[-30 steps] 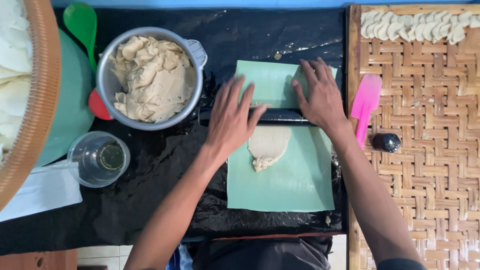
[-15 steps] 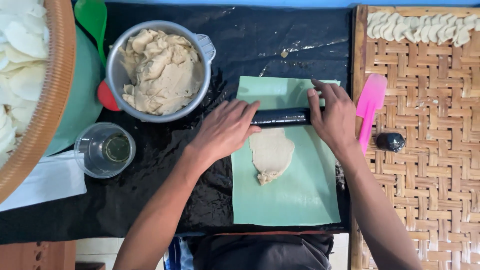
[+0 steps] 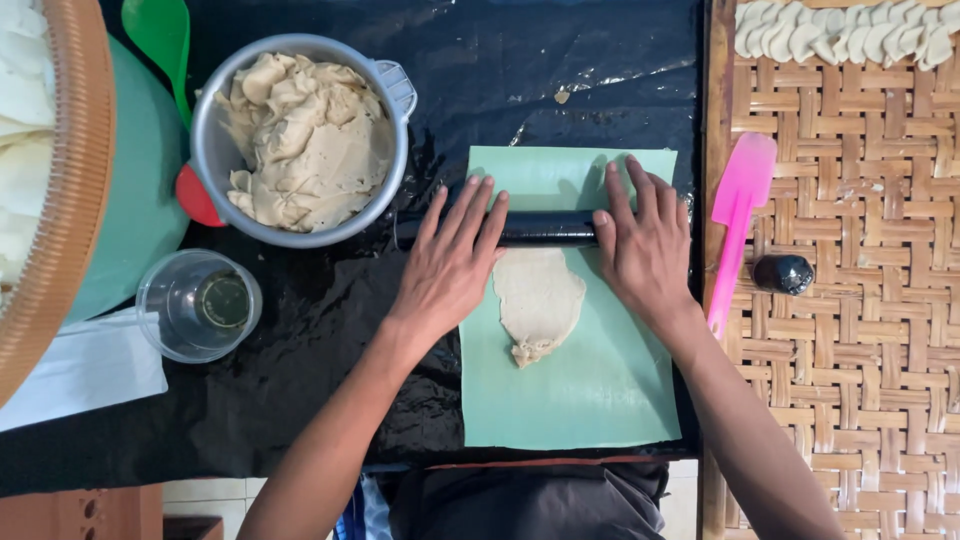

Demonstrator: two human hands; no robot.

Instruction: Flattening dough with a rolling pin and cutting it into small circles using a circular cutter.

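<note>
While both hands lie flat, fingers spread, on a black rolling pin [image 3: 545, 228], left hand [image 3: 450, 262] on its left end, right hand [image 3: 645, 245] on its right, neither is clenched. Pin rests across a green sheet [image 3: 580, 390] at the top edge of a flattened dough piece [image 3: 538, 300]. Metal bowl of dough [image 3: 300, 140] sits up-left on the black surface [image 3: 320, 380]; pink spatula [image 3: 738, 215] lies right, on a woven mat [image 3: 860, 350].

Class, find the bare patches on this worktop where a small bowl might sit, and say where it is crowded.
Free: black sheet above the green mat, and between glass and mat. Woven tray is bare below the pink spatula. Crowded: around the dough pot at left.
</note>
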